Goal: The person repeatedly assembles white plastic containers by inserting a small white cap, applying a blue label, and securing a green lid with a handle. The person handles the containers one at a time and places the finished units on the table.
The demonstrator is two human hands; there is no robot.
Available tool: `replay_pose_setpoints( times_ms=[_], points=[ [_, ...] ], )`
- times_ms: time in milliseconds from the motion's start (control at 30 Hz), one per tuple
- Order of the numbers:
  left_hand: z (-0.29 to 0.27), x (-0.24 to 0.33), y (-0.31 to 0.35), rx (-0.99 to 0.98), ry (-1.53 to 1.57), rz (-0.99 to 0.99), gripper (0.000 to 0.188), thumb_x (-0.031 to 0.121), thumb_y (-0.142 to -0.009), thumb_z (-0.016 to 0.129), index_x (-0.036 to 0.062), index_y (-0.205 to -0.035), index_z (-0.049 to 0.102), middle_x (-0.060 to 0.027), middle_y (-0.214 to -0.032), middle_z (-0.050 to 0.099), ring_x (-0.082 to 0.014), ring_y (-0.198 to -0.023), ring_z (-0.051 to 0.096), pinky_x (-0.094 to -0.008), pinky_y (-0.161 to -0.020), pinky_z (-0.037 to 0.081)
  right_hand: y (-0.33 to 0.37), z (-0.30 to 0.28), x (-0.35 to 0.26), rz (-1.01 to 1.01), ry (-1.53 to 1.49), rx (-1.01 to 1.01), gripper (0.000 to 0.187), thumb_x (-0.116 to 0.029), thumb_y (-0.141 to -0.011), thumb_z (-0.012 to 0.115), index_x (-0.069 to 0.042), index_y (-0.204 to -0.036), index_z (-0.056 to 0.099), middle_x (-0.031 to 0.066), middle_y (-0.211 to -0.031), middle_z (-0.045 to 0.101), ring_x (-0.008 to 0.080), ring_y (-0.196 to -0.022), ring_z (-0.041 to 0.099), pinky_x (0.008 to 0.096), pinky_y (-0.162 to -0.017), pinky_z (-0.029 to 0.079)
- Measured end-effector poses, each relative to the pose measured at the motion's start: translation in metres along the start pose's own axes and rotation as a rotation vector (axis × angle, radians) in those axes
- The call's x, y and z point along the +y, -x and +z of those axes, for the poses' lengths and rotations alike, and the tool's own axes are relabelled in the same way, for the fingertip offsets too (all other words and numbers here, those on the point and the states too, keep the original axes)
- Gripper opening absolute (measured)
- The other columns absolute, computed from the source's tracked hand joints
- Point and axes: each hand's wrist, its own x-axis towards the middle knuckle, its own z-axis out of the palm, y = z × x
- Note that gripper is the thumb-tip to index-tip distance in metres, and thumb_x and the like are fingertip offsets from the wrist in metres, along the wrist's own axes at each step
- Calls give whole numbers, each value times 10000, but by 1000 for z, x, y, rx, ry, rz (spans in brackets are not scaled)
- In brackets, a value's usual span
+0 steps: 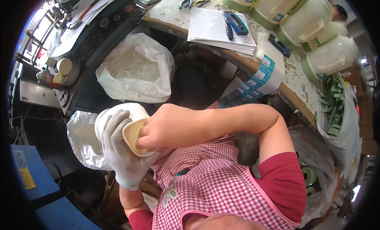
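My left hand [120,155], in a pale work glove, grips a white plastic jug [136,108] tilted in front of my apron. The jug's rounded rectangular opening [126,133], cream inside, faces up toward me. My bare right hand [160,127] reaches across from the right with its fingers curled into that opening. Its fingertips are hidden inside, so I cannot see what they hold. Just beyond the jug stands an open white bag [107,81] with many translucent rings [138,68] in it.
Several cream jugs with green bases [328,58] stand on the worn table [295,81] at the right. A stack of papers [202,26] bears a blue tool [236,23]. A label strip [257,77] hangs over the edge. Green parts [332,107] fill a bag; a black control panel [105,28] is far left.
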Motion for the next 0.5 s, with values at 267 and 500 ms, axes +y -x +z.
replay_pose_setpoints(
  times_ms=[267,500],
  points=[
    [-30,-14,-24,130,-12,-25,803,461,-773,813,54,-1382,484,-240,-1457,522,-424,-1301,575,-530,-1061,511,55,-36,31,68,73,497,312,-98,-917,725,-43,-1223,708,154,-1275,715,329,-1109,720,426,-925,587],
    [-76,-28,-45,326,382,-338,760,555,-1019,470,-8,-1526,420,-249,-1451,519,-370,-1263,620,-485,-983,572,158,-106,225,1244,881,170,457,-450,-1003,647,3,-1005,702,207,-946,761,369,-905,753,489,-750,602]
  ],
)
